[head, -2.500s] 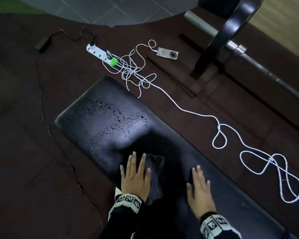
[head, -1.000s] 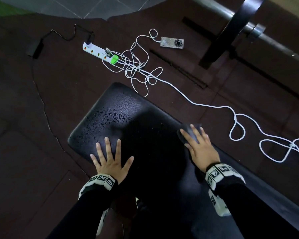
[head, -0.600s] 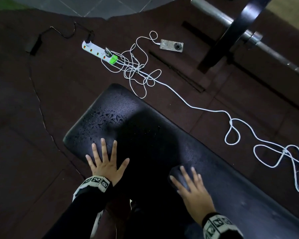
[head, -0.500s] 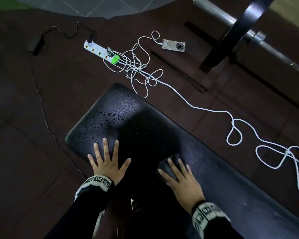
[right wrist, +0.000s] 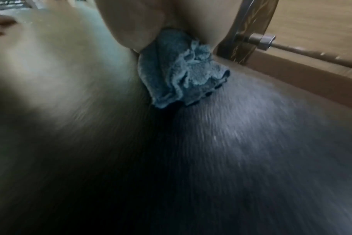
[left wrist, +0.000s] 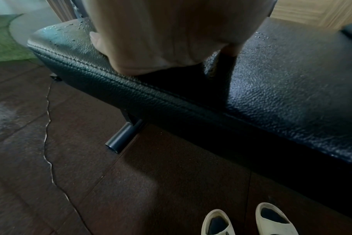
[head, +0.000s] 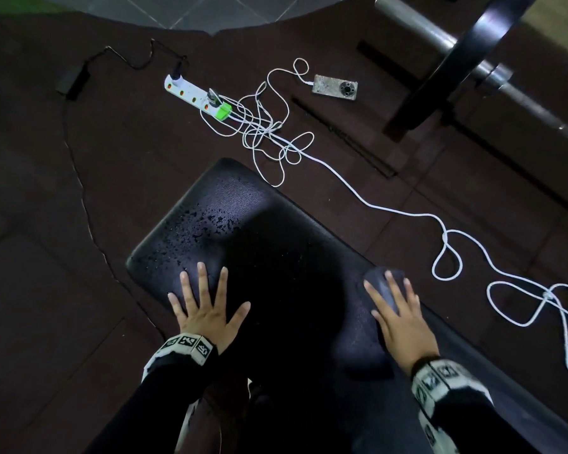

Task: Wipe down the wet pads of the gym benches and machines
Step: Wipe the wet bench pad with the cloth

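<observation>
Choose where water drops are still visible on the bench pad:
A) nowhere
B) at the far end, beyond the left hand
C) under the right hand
B: the drops bead on the pad at its far end, just past the fingertips of the left hand.

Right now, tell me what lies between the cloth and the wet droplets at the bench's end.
Nothing visible: bare pad separates the cloth under the right hand from the droplets. The left hand rests beside that path.
</observation>
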A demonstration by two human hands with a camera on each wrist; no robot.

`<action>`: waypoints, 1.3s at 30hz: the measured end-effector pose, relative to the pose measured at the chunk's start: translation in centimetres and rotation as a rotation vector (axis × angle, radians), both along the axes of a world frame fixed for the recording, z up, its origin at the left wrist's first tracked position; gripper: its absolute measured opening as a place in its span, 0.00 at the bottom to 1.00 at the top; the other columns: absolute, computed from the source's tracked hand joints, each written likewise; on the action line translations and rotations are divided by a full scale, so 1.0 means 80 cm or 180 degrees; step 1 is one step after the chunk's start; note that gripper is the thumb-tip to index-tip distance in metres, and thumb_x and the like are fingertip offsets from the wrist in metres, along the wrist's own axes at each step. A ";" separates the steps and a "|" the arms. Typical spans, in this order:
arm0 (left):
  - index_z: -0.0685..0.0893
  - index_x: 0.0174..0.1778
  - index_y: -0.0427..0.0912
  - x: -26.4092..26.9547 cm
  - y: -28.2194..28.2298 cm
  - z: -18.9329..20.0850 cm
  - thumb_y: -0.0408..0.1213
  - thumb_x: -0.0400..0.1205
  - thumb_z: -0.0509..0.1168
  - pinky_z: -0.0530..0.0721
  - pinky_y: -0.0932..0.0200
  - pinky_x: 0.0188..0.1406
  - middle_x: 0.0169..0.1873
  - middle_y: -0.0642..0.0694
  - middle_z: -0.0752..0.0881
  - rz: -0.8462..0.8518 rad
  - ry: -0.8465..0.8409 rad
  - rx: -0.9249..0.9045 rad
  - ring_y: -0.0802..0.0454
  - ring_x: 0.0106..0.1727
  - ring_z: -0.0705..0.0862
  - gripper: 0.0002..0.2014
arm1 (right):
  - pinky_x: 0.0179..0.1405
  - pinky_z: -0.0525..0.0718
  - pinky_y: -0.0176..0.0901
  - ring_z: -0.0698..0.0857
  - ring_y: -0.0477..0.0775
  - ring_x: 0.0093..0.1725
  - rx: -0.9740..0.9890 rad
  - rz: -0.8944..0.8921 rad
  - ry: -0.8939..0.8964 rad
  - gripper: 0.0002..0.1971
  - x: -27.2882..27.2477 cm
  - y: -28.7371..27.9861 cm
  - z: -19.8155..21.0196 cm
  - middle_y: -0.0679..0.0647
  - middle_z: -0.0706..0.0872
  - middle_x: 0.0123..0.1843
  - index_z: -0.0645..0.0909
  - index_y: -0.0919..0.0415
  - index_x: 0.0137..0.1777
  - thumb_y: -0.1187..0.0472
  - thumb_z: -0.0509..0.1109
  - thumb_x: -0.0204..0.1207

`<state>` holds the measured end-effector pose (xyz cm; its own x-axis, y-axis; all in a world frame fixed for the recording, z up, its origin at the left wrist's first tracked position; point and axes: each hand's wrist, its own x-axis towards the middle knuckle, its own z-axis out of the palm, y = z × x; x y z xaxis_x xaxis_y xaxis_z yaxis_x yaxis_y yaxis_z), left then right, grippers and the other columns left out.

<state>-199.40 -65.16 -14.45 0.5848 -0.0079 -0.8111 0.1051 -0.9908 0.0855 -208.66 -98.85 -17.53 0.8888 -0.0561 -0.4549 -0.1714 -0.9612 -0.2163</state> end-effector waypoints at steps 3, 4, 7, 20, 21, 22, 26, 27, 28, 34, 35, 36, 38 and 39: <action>0.17 0.68 0.63 0.000 0.000 -0.001 0.77 0.60 0.21 0.10 0.42 0.59 0.68 0.52 0.11 -0.0005 -0.0010 -0.0013 0.43 0.67 0.09 0.43 | 0.73 0.61 0.64 0.57 0.73 0.79 -0.0256 0.0399 0.0061 0.25 -0.054 0.018 0.002 0.56 0.50 0.85 0.48 0.40 0.82 0.48 0.36 0.85; 0.18 0.68 0.63 0.000 0.000 0.000 0.77 0.60 0.21 0.10 0.42 0.59 0.68 0.52 0.11 -0.0004 -0.0006 -0.0013 0.43 0.67 0.09 0.43 | 0.72 0.61 0.65 0.58 0.74 0.79 -0.0283 0.0590 0.0030 0.24 -0.066 0.030 0.001 0.58 0.50 0.84 0.49 0.41 0.82 0.49 0.35 0.86; 0.17 0.68 0.63 0.000 -0.001 0.000 0.77 0.59 0.21 0.10 0.42 0.59 0.67 0.53 0.10 0.0001 0.0007 -0.0003 0.44 0.67 0.09 0.43 | 0.74 0.56 0.62 0.61 0.72 0.77 -0.0139 0.0855 -0.0023 0.24 -0.063 0.073 0.005 0.58 0.59 0.82 0.52 0.40 0.81 0.49 0.34 0.86; 0.15 0.67 0.63 -0.002 0.001 -0.010 0.78 0.50 0.09 0.08 0.43 0.57 0.67 0.52 0.10 0.0032 -0.0087 0.0013 0.44 0.67 0.09 0.48 | 0.78 0.53 0.59 0.49 0.63 0.82 0.0142 0.0112 -0.0017 0.29 0.111 0.068 0.000 0.51 0.46 0.85 0.39 0.34 0.80 0.51 0.50 0.86; 0.15 0.67 0.63 -0.003 0.000 -0.011 0.78 0.50 0.09 0.08 0.43 0.57 0.67 0.52 0.10 0.0034 -0.0108 0.0015 0.44 0.67 0.09 0.48 | 0.79 0.53 0.59 0.52 0.64 0.81 0.0230 -0.0129 -0.0007 0.28 0.106 0.060 0.000 0.54 0.49 0.84 0.41 0.35 0.80 0.52 0.51 0.86; 0.16 0.68 0.63 -0.004 0.000 -0.011 0.78 0.51 0.09 0.09 0.43 0.58 0.68 0.52 0.10 0.0027 -0.0135 0.0027 0.44 0.68 0.10 0.48 | 0.79 0.55 0.60 0.56 0.65 0.80 0.0340 -0.0305 -0.0069 0.28 0.098 0.052 0.000 0.57 0.55 0.83 0.44 0.37 0.80 0.53 0.53 0.85; 0.20 0.72 0.63 -0.009 0.004 -0.014 0.79 0.58 0.16 0.14 0.42 0.65 0.71 0.52 0.13 -0.0008 -0.0381 0.0063 0.45 0.71 0.12 0.46 | 0.74 0.65 0.62 0.69 0.68 0.71 0.0502 -0.0598 -0.0124 0.25 0.057 0.015 0.005 0.65 0.69 0.74 0.58 0.43 0.80 0.51 0.55 0.83; 0.24 0.75 0.64 -0.011 0.006 -0.016 0.79 0.62 0.21 0.17 0.42 0.68 0.73 0.53 0.16 0.0027 -0.0509 0.0014 0.46 0.72 0.14 0.45 | 0.74 0.65 0.61 0.69 0.68 0.71 0.0524 -0.0702 -0.0086 0.25 0.048 0.005 0.008 0.66 0.70 0.73 0.58 0.45 0.80 0.52 0.57 0.83; 0.28 0.76 0.65 -0.013 0.009 -0.017 0.78 0.65 0.26 0.21 0.41 0.72 0.75 0.55 0.19 0.0058 -0.0654 -0.0034 0.47 0.75 0.17 0.43 | 0.74 0.65 0.60 0.70 0.68 0.71 0.0541 -0.0809 -0.0029 0.26 0.041 -0.005 0.011 0.67 0.71 0.73 0.59 0.47 0.80 0.54 0.58 0.83; 0.51 0.81 0.65 0.002 0.032 -0.018 0.70 0.75 0.41 0.51 0.31 0.78 0.84 0.46 0.46 0.0260 -0.1277 -0.0076 0.45 0.84 0.44 0.36 | 0.72 0.68 0.49 0.73 0.62 0.71 0.0689 -0.1078 0.0323 0.28 0.012 -0.060 0.020 0.59 0.74 0.72 0.59 0.42 0.79 0.56 0.61 0.82; 0.54 0.81 0.64 0.010 0.038 -0.018 0.69 0.77 0.44 0.52 0.30 0.77 0.84 0.44 0.48 0.0348 -0.1334 -0.0100 0.43 0.84 0.46 0.35 | 0.71 0.70 0.50 0.73 0.62 0.71 0.0680 -0.1066 0.0420 0.27 0.014 -0.064 0.019 0.58 0.74 0.72 0.59 0.41 0.79 0.55 0.61 0.82; 0.54 0.82 0.64 0.019 0.044 -0.018 0.68 0.79 0.48 0.52 0.30 0.78 0.84 0.44 0.47 0.0393 -0.1380 -0.0119 0.43 0.84 0.46 0.34 | 0.70 0.72 0.51 0.74 0.62 0.70 0.0645 -0.1067 0.0525 0.27 0.018 -0.066 0.020 0.57 0.75 0.71 0.58 0.40 0.79 0.53 0.60 0.82; 0.49 0.82 0.63 0.034 0.058 -0.022 0.64 0.81 0.54 0.47 0.35 0.80 0.84 0.46 0.42 0.0408 -0.1357 -0.0128 0.44 0.84 0.42 0.35 | 0.68 0.74 0.53 0.76 0.63 0.69 0.0546 -0.1081 0.0717 0.27 0.029 -0.067 0.018 0.57 0.75 0.70 0.57 0.38 0.79 0.50 0.58 0.82; 0.47 0.83 0.61 0.041 0.065 -0.024 0.63 0.81 0.55 0.45 0.37 0.81 0.84 0.46 0.40 0.0431 -0.1359 -0.0128 0.44 0.84 0.40 0.36 | 0.68 0.73 0.53 0.76 0.63 0.69 0.0522 -0.1088 0.0779 0.26 0.036 -0.064 0.017 0.58 0.75 0.71 0.56 0.37 0.79 0.50 0.57 0.82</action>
